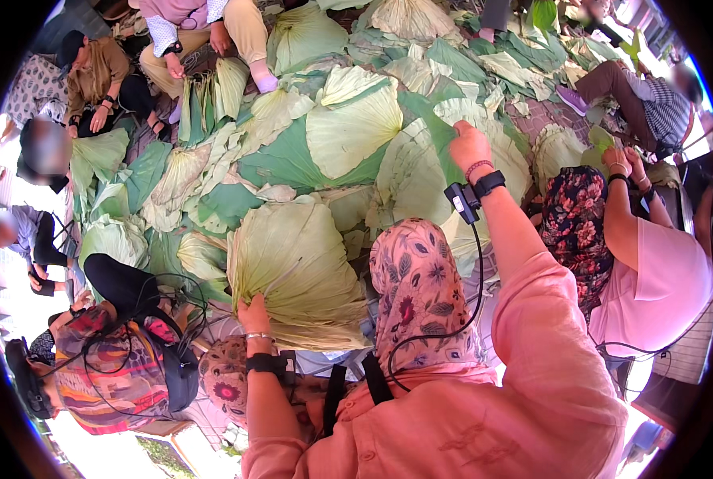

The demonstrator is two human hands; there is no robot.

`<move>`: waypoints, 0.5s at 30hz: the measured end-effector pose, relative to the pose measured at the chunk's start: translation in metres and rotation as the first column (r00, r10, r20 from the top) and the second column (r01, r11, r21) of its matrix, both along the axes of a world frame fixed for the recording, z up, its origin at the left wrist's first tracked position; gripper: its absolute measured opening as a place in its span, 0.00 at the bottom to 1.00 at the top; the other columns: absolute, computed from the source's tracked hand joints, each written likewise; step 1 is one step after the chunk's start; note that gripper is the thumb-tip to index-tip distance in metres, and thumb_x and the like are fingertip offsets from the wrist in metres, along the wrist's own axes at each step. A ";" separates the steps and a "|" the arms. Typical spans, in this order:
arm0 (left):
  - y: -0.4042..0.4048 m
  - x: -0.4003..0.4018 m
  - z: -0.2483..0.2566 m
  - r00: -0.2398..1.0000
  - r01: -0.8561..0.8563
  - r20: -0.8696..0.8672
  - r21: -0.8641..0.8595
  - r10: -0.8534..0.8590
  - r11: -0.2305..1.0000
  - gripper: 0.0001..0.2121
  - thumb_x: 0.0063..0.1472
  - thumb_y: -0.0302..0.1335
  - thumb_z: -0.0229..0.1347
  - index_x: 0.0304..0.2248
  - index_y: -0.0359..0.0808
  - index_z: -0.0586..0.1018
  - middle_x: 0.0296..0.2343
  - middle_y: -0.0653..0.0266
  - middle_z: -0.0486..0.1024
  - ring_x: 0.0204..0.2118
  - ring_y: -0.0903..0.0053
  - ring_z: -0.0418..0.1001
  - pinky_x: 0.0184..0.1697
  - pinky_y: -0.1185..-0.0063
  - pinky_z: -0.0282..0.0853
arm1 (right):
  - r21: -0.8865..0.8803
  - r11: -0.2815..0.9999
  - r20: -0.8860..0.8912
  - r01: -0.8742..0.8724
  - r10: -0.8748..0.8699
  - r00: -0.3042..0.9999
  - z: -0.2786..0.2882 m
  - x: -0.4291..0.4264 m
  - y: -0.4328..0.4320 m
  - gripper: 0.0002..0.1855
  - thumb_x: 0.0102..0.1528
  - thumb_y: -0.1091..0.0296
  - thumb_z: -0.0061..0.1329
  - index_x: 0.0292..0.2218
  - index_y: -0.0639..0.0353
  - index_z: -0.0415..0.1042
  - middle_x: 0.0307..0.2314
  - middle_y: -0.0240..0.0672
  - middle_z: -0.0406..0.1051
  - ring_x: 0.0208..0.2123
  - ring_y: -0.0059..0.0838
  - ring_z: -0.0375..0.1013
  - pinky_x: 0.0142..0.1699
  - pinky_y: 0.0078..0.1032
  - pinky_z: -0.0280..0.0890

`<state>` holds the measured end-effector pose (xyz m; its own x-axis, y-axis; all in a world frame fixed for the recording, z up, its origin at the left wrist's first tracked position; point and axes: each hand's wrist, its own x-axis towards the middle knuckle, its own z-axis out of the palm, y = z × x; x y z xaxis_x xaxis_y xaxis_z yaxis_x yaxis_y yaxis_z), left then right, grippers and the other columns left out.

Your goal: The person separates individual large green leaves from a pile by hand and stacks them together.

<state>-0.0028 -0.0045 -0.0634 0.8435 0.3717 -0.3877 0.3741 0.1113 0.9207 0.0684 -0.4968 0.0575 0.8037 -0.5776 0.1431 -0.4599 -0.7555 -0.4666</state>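
My left hand (253, 314) grips a thick, fanned stack of dried yellow-green lotus leaves (302, 257) at its gathered lower left edge. The stack spreads rightward, and a pale leaf stalk (284, 273) lies across its upper face. My right hand (471, 146) is raised at arm's length, fingers curled around the edge of a green leaf (437, 129); its fingertips are partly hidden. Below that hand are broad pale leaves (410, 170). A small device on a black strap (464, 200) sits at my right wrist, with a cable running down from it.
Overlapping lotus leaves (278, 161) cover much of the brick paving (533, 126). A person in a pink top (656, 287) sits close on my right, and one in a patterned shirt (111, 365) on my left. Other people sit around the leaves. Black cables (183, 299) trail at left.
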 end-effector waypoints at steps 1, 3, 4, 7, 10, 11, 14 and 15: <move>0.000 0.000 0.001 1.000 -0.005 -0.004 -0.036 0.005 0.999 0.12 0.47 0.23 0.49 0.34 0.31 0.67 0.21 0.69 0.68 0.16 0.84 0.61 0.14 0.84 0.54 | 0.004 1.000 0.042 0.027 -0.027 0.999 -0.004 -0.004 -0.013 0.14 0.43 0.72 0.36 0.34 0.57 0.67 0.27 0.49 0.68 0.32 0.46 0.67 0.37 0.35 0.61; -0.002 0.001 0.000 0.999 0.003 -0.034 0.004 -0.003 1.000 0.13 0.47 0.24 0.49 0.35 0.32 0.66 0.21 0.69 0.68 0.16 0.84 0.61 0.14 0.84 0.54 | -0.013 0.995 0.038 0.101 -0.100 0.994 -0.007 -0.010 -0.029 0.14 0.44 0.72 0.36 0.34 0.52 0.68 0.27 0.46 0.68 0.31 0.45 0.68 0.35 0.34 0.62; -0.001 0.001 -0.002 1.000 -0.004 0.000 -0.013 0.004 1.000 0.13 0.47 0.24 0.49 0.35 0.32 0.66 0.21 0.69 0.68 0.16 0.84 0.61 0.14 0.85 0.54 | -0.023 0.992 0.115 0.125 -0.121 0.986 -0.006 -0.014 -0.034 0.13 0.44 0.71 0.37 0.33 0.51 0.68 0.27 0.46 0.68 0.31 0.44 0.68 0.35 0.34 0.62; 0.007 0.002 -0.007 0.999 0.035 0.020 -0.022 -0.035 0.999 0.12 0.48 0.24 0.49 0.35 0.35 0.67 0.23 0.70 0.68 0.19 0.82 0.64 0.15 0.83 0.58 | -0.026 0.984 0.226 0.174 -0.164 0.960 -0.006 -0.025 -0.041 0.10 0.46 0.71 0.37 0.32 0.49 0.68 0.26 0.45 0.68 0.30 0.43 0.67 0.33 0.34 0.62; 0.006 0.002 -0.004 0.995 0.075 -0.073 0.059 -0.070 0.995 0.12 0.48 0.24 0.49 0.35 0.38 0.67 0.25 0.70 0.68 0.22 0.80 0.67 0.16 0.81 0.61 | 0.063 0.996 0.410 0.057 -0.077 0.909 -0.034 -0.038 -0.051 0.10 0.44 0.79 0.37 0.29 0.55 0.66 0.25 0.45 0.67 0.29 0.45 0.67 0.33 0.31 0.62; 0.004 0.003 -0.002 0.987 0.073 -0.150 0.132 -0.053 0.989 0.12 0.48 0.25 0.49 0.36 0.38 0.67 0.25 0.70 0.68 0.22 0.80 0.67 0.15 0.82 0.59 | 0.066 0.996 0.404 0.063 -0.084 0.911 -0.047 -0.044 -0.053 0.10 0.44 0.79 0.37 0.29 0.55 0.66 0.25 0.45 0.67 0.29 0.45 0.67 0.33 0.31 0.62; 0.009 0.001 -0.004 0.988 0.083 -0.143 0.127 -0.065 0.988 0.13 0.48 0.26 0.49 0.37 0.40 0.66 0.25 0.71 0.69 0.22 0.80 0.67 0.15 0.83 0.57 | 0.111 0.994 0.465 0.008 -0.059 0.883 -0.104 -0.064 -0.064 0.10 0.42 0.81 0.37 0.28 0.57 0.66 0.24 0.45 0.67 0.30 0.44 0.67 0.33 0.30 0.61; 0.006 0.002 -0.003 0.986 0.089 -0.149 0.132 -0.069 0.987 0.13 0.48 0.26 0.49 0.37 0.40 0.66 0.25 0.71 0.69 0.22 0.80 0.67 0.15 0.83 0.57 | 0.129 0.991 0.423 0.038 -0.089 0.902 -0.126 -0.074 -0.069 0.12 0.41 0.82 0.36 0.28 0.57 0.66 0.24 0.45 0.67 0.29 0.44 0.67 0.33 0.28 0.61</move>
